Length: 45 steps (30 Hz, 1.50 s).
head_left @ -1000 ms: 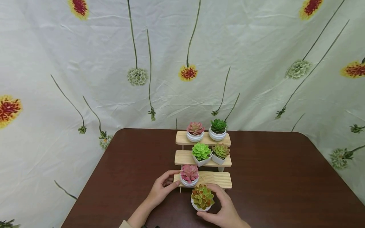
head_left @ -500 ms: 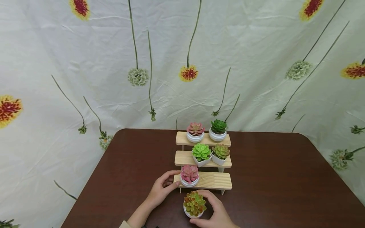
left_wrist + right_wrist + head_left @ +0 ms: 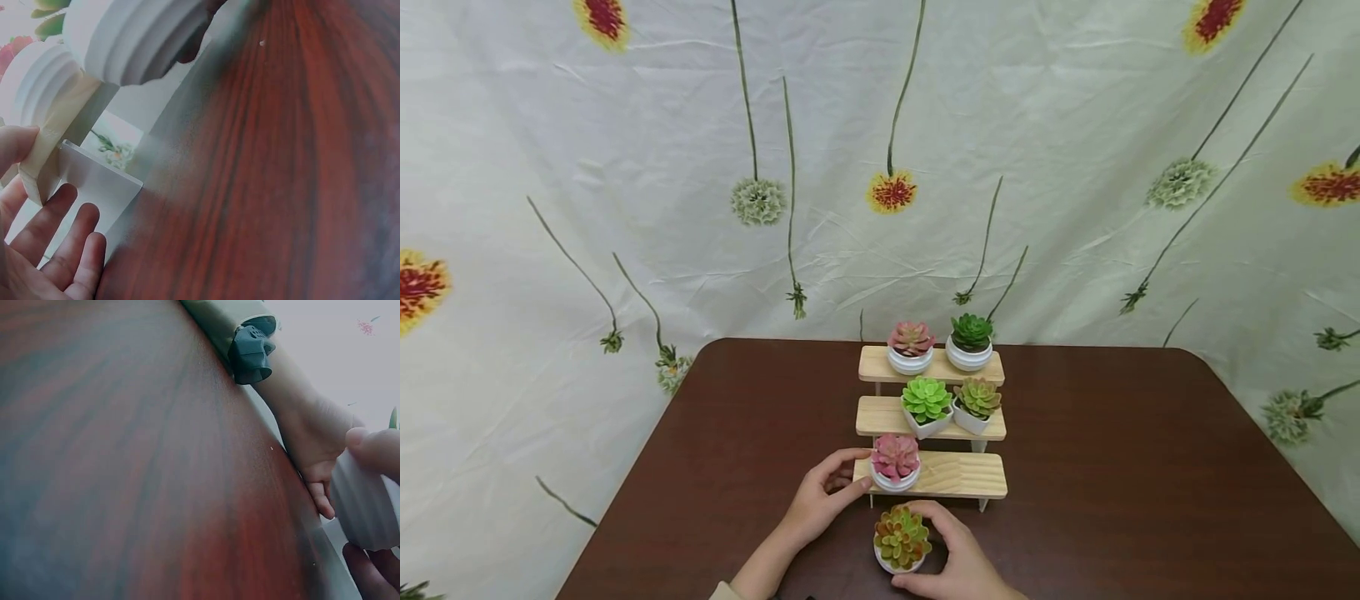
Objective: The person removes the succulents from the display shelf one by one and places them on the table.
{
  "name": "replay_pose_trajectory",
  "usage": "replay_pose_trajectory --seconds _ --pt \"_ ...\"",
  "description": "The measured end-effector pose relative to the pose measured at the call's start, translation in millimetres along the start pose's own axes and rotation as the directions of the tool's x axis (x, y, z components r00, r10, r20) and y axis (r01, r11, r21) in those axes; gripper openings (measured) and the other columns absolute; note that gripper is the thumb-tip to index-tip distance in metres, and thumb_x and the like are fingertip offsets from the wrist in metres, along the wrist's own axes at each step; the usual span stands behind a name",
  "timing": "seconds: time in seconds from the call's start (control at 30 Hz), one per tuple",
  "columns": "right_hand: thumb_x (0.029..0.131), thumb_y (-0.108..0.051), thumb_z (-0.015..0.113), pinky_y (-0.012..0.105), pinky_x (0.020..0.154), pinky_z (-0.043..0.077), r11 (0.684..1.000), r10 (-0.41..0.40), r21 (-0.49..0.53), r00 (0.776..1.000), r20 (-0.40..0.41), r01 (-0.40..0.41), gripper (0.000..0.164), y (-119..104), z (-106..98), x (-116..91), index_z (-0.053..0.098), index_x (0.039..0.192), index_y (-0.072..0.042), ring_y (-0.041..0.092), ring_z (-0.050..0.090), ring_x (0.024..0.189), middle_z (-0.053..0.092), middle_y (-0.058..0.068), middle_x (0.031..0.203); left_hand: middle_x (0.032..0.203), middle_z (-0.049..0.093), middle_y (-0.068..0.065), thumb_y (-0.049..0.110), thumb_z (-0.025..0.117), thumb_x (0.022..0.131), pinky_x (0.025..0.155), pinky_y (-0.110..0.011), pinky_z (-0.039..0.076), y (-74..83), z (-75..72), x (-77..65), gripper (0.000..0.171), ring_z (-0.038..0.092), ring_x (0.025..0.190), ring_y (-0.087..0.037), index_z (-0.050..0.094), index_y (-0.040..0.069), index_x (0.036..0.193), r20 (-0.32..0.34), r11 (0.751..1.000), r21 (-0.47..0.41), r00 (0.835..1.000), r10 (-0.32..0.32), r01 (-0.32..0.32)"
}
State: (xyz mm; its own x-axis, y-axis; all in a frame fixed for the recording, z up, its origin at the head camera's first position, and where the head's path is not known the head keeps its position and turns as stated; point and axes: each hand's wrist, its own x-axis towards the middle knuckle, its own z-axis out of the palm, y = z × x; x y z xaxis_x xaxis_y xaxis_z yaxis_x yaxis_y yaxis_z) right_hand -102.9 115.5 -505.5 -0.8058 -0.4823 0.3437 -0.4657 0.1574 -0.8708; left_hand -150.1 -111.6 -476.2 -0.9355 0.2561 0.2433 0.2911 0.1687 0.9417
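A three-step wooden stand (image 3: 962, 475) sits on a dark brown table (image 3: 1112, 483). My right hand (image 3: 951, 558) grips a white pot with a red-green succulent (image 3: 901, 539) on the table just in front of the stand; the pot's ribbed wall (image 3: 365, 506) shows in the right wrist view. My left hand (image 3: 823, 498) holds the left end of the lowest step (image 3: 47, 169), thumb on top, beside a pink succulent pot (image 3: 895, 461).
The middle step carries a bright green succulent (image 3: 927, 400) and an olive one (image 3: 977, 398); the top step holds a pink one (image 3: 911, 340) and a dark green one (image 3: 971, 332). A flower-printed cloth (image 3: 880, 167) hangs behind the table.
My right hand has drawn the red-green succulent pot leftward and toward me, away from the lowest step's front edge. The left hand has stayed on the step's end.
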Motion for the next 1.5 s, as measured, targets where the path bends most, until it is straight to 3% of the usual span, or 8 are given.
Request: replay_pose_trajectory --seconds 0.23,0.53,0.77,0.9,1.0,1.13,1.27,1.5 --pt "0.073 -0.008 0.081 0.029 0.087 0.048 1.000 -0.006 0.019 0.999 0.036 0.005 0.062 -13.0 1.2 4.9 0.048 0.126 -0.003 0.010 0.051 0.109 0.053 0.010 0.121 0.113 0.062 -0.012 0.007 0.067 0.087 0.076 -0.032 0.051 -1.7 -1.6 -0.6 0.032 0.061 0.090 -0.019 0.060 0.004 0.118 0.008 1.000 -0.006 1.000 0.010 -0.010" --pt "0.076 -0.025 0.080 0.030 0.090 0.045 0.999 -0.031 -0.035 0.997 0.067 0.033 0.058 5.0 5.8 2.9 0.049 0.125 -0.018 0.014 0.049 0.111 0.048 0.001 0.123 0.111 0.061 -0.015 0.007 0.066 0.087 0.075 -0.032 0.051 -0.6 -2.5 -0.8 0.033 0.061 0.090 -0.020 0.060 0.003 0.119 0.021 1.000 -0.015 1.000 -0.008 0.009" --pt "0.077 -0.027 0.079 0.030 0.089 0.047 1.000 0.019 0.007 0.996 0.087 -0.020 0.058 4.8 5.0 1.7 0.049 0.125 -0.019 0.013 0.049 0.112 0.048 0.001 0.124 0.111 0.062 -0.013 0.007 0.066 0.087 0.075 -0.032 0.051 -0.4 -2.1 -1.2 0.033 0.061 0.089 -0.020 0.060 0.003 0.119 0.018 1.000 -0.013 1.000 -0.013 0.013" --pt "0.075 -0.025 0.081 0.032 0.090 0.047 0.999 0.031 0.036 0.995 0.094 -0.034 0.063 -0.6 -1.3 3.0 0.047 0.127 -0.013 0.015 0.049 0.113 0.048 0.006 0.125 0.111 0.062 -0.012 0.007 0.066 0.087 0.075 -0.032 0.051 0.8 -0.9 -0.9 0.033 0.061 0.089 -0.022 0.060 0.003 0.119 0.019 1.000 -0.016 1.000 -0.010 0.011" --pt "0.073 -0.021 0.082 0.033 0.089 0.047 0.997 0.012 0.069 0.998 0.063 -0.017 0.068 -6.3 -9.3 5.8 0.046 0.128 -0.008 0.018 0.050 0.112 0.050 0.012 0.124 0.109 0.062 -0.012 0.006 0.066 0.087 0.075 -0.032 0.051 2.1 -0.1 -0.6 0.032 0.061 0.089 -0.023 0.060 0.002 0.119 0.018 1.000 -0.020 1.000 -0.007 0.008" --pt "0.071 -0.016 0.084 0.034 0.086 0.048 0.997 -0.075 0.004 0.997 -0.011 0.075 0.067 -12.2 -18.3 11.2 0.048 0.127 -0.007 0.021 0.054 0.107 0.054 0.012 0.119 0.109 0.063 -0.014 0.005 0.066 0.087 0.075 -0.032 0.051 2.9 0.2 -0.2 0.032 0.061 0.089 -0.022 0.060 0.001 0.118 0.014 1.000 -0.017 1.000 0.005 -0.005" --pt "0.071 -0.010 0.083 0.033 0.079 0.050 0.990 -0.122 -0.079 0.987 -0.104 0.114 0.059 -19.6 -22.0 17.2 0.052 0.121 -0.006 0.023 0.058 0.098 0.059 0.010 0.110 0.110 0.062 -0.015 0.004 0.066 0.086 0.075 -0.032 0.051 2.3 -0.2 -0.2 0.032 0.061 0.089 -0.019 0.060 0.001 0.118 0.012 1.000 -0.012 1.000 0.016 -0.016" --pt "0.070 0.003 0.079 0.036 0.070 0.052 0.981 -0.169 -0.130 0.960 -0.224 0.143 0.047 -50.1 -24.8 25.4 0.055 0.110 0.005 0.027 0.061 0.085 0.062 0.017 0.098 0.107 0.063 -0.016 0.004 0.066 0.087 0.075 -0.031 0.051 1.9 -0.6 0.0 0.032 0.061 0.088 -0.018 0.060 0.001 0.118 0.010 1.000 -0.013 1.000 0.023 -0.023"
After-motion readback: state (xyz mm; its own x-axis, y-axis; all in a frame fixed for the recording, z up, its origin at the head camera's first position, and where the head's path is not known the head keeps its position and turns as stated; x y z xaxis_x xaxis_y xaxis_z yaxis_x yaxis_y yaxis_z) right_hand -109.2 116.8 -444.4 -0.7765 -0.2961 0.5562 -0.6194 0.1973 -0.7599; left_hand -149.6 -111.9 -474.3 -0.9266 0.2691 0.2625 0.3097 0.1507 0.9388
